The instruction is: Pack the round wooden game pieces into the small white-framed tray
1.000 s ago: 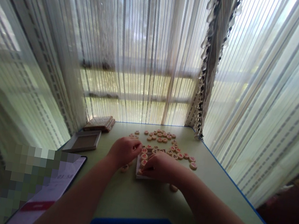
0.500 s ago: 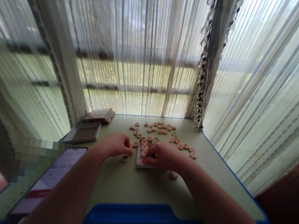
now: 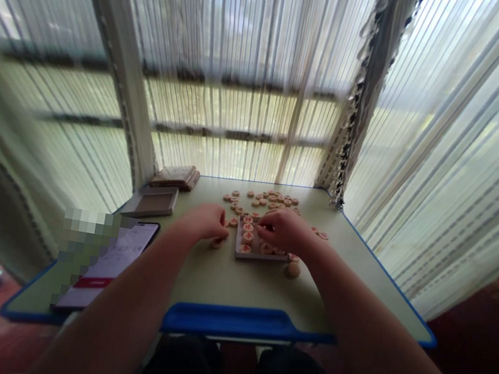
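Remotely I see the right hand (image 3: 285, 227) over the box (image 3: 257, 257) of discs (image 3: 247, 237), the left hand (image 3: 206, 220) beside it (grips: can't tell).

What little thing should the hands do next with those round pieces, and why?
Maybe the left hand should lift the round piece beside it into the box. That piece lies outside the box, on the green table, close to that hand, while other pieces sit lined up inside. I can't tell whether the hand touches it yet.
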The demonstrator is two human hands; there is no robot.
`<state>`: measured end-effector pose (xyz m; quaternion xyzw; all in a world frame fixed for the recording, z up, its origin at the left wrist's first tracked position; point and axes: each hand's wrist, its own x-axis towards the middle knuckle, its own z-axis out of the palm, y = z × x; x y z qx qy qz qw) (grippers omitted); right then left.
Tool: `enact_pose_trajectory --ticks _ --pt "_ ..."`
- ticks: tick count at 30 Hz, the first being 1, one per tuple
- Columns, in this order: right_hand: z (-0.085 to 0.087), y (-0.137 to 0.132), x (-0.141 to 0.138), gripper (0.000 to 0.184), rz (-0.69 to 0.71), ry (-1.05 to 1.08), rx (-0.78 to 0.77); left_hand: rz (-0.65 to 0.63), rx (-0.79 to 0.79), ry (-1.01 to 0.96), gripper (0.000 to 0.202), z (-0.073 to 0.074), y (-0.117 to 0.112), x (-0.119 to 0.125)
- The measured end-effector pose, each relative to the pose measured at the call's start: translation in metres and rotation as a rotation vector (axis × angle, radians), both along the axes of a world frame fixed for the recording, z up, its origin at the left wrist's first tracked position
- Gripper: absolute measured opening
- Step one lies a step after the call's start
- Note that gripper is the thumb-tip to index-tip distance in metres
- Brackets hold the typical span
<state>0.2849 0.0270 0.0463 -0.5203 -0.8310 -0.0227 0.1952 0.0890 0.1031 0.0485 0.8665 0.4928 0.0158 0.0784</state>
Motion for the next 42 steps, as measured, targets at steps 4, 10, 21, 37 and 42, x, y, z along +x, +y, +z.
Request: enact_pose_trajectory --ticks 4,10,21,37,42 --pt "-0.002 0.003 0.002 0.025 -0.009 0.018 0.035 0.002 -0.007 -0.066 0.021 0.003 0.000 0.000" --pt "-0.004 0.004 -0.001 0.022 0.029 0.169 0.126 -0.002 -0.283 -0.751 0.026 0.003 -0.005 0.011" --pt "-0.013 0.013 0.003 0.019 -0.011 0.241 0.156 -0.160 -0.678 -1.212 0.043 -0.014 -0.004 0.023" --pt "-0.005 0.007 0.000 0.016 0.006 0.198 0.208 -0.175 -0.727 -1.247 0.040 -0.013 -0.001 0.024" --pt "-0.003 0.005 -0.001 0.014 0.001 0.257 0.132 -0.146 -0.671 -1.196 0.029 -0.011 0.001 0.026"
